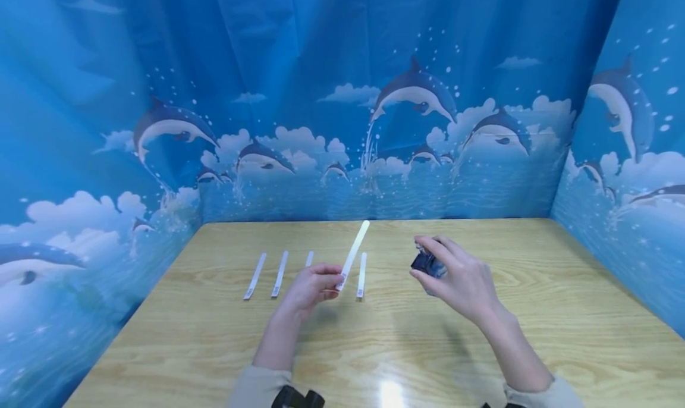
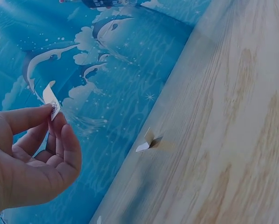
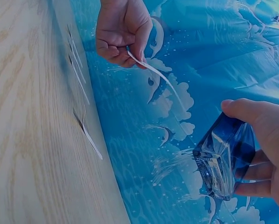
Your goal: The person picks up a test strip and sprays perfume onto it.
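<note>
My left hand [image 1: 313,290] pinches a white paper strip [image 1: 355,248] by its printed lower end, between thumb and fingers. The strip slants up and away above the table, and in the right wrist view it bows slightly. To the right, my right hand [image 1: 467,282] grips a blue glass perfume bottle [image 3: 219,156], thumb on one side and fingers on the other. Its base is thick and clear; the dark end [image 1: 424,261] points toward the left hand in the head view. Bottle and held strip are apart, both raised over the table.
More white strips lie in a row on the wooden table [image 1: 540,289]: one strip [image 1: 362,275] right of the left hand, others [image 1: 280,274] to its left, one partly hidden behind it. Their near ends are bent up. A blue dolphin-print curtain [image 1: 299,69] encloses the table's back and sides.
</note>
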`<state>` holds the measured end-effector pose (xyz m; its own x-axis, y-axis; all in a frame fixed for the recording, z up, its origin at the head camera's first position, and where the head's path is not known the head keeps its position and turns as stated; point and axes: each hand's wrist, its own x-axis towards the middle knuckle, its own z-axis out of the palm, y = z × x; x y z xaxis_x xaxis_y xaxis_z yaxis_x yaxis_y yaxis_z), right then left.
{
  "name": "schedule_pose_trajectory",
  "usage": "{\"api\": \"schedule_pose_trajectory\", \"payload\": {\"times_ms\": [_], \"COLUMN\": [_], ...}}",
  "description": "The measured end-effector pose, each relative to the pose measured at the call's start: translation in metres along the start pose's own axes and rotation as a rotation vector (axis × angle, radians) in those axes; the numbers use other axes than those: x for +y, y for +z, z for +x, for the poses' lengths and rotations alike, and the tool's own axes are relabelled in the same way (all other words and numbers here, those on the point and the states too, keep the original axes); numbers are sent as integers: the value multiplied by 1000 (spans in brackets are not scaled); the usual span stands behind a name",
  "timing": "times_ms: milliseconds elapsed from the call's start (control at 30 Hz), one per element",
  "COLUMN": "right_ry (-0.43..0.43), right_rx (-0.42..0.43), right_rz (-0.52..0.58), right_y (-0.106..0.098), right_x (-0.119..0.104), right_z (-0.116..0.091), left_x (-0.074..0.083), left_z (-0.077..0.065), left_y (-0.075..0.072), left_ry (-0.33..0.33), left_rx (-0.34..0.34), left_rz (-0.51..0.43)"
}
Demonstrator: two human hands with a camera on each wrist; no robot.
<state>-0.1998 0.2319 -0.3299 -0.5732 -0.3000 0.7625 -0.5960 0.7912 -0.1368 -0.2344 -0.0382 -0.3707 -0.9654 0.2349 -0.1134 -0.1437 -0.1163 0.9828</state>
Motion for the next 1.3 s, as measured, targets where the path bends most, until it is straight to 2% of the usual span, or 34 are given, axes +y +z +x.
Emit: {"api": "schedule_pose_trajectory", "payload": {"times_ms": [233,367,533,867,1167,1300], "right_ry": [3,8,14,14,26,32], "right_rx": [9,14,9,-18,-36,-39], "right_rz": [9,14,13,10,11,6], "right_y": [1,0,0,2,3,3], "right_x": [3,3,3,4,4,5], "right_z": [0,0,1,-1,-4,-4], "left_x": [-3,-5,-9,-20,-24,-25], "left_z": [8,12,17,20,19,19], "left_y": [2,3,1,-8,-14,-16], "left_ry": [-28,-28,-28,-76,-99,-105], "left_rx": [95,143,181,262,305,308], "left_rz": [-93,-112,-48,81,150,153]}}
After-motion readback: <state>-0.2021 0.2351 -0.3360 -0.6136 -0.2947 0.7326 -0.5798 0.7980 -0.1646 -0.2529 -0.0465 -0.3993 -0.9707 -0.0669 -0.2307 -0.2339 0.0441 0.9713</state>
